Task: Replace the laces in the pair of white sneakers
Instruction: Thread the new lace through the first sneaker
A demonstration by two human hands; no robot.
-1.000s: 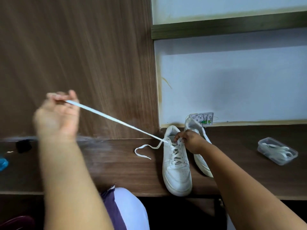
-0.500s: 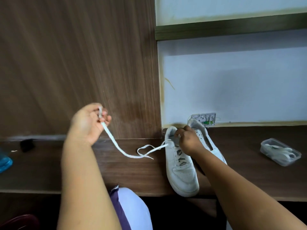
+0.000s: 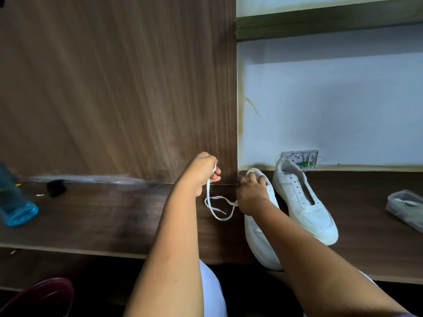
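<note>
Two white sneakers lie on the dark wooden desk [image 3: 103, 216]. The near sneaker [image 3: 258, 239] is half hidden under my right forearm. My right hand [image 3: 250, 193] grips its collar near the heel. The far sneaker [image 3: 304, 200] lies beside it to the right, with empty eyelets and no lace. My left hand [image 3: 201, 172] pinches one end of a white lace [image 3: 216, 207], which hangs slack in loops down to the desk and runs to the near sneaker. Where the lace enters the sneaker is hidden behind my right hand.
A clear plastic box [image 3: 405, 208] holding white laces sits at the desk's right edge. A blue bottle [image 3: 13, 197] and a small black object [image 3: 56, 188] are at the far left. A wall socket [image 3: 302, 160] sits behind the sneakers. A wooden panel rises behind the desk.
My left hand has come in from the far left toward the sneaker, so the taut lace went slack and looped. The near sneaker has tilted, and the far sneaker now shows fully.
</note>
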